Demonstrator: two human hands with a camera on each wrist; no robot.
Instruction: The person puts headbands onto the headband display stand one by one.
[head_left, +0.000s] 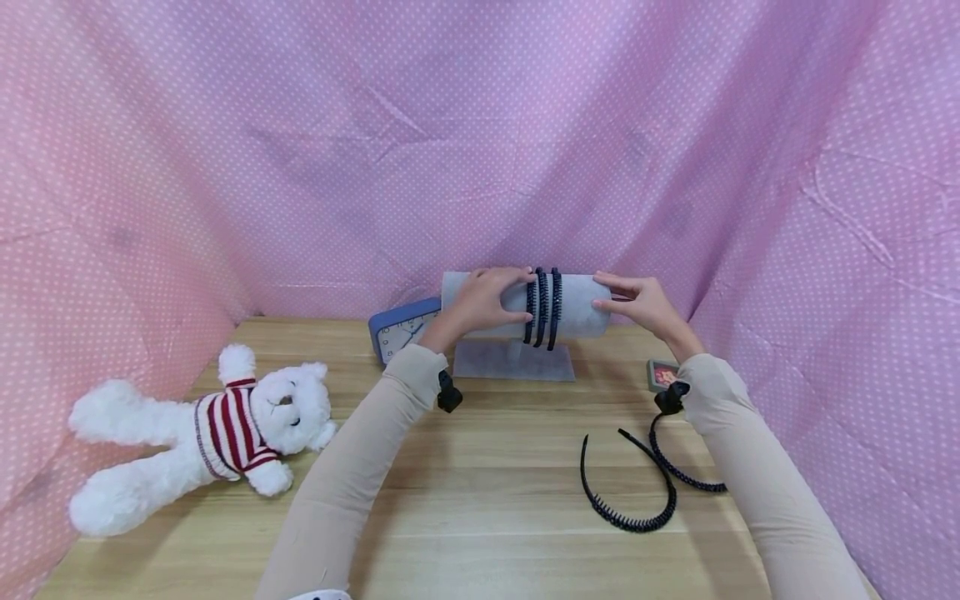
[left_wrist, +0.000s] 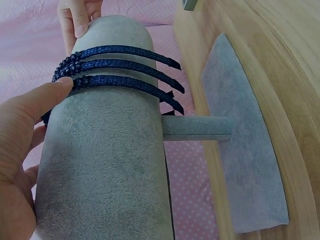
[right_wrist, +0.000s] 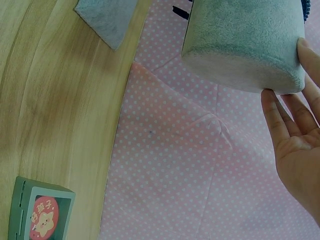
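A grey plush T-bar display stand (head_left: 581,304) stands at the back of the table, its thick horizontal roll on a short post and flat base (head_left: 491,362). Three dark toothed headbands (head_left: 543,308) sit side by side around the roll, near its middle. With thumb and fingers spread around the roll, my left hand (head_left: 487,296) holds the leftmost headband (left_wrist: 125,84); its thumb rests on the band's toothed part in the left wrist view. At the roll's right end, my right hand (head_left: 645,304) grips the rim between thumb and fingers.
Two loose black headbands, a nearer one (head_left: 637,525) and a farther one (head_left: 686,477), lie at the right, the farther partly under my right sleeve. A small green box (head_left: 660,375) sits behind them. A blue clock (head_left: 405,329) and a white teddy bear (head_left: 228,429) are leftward.
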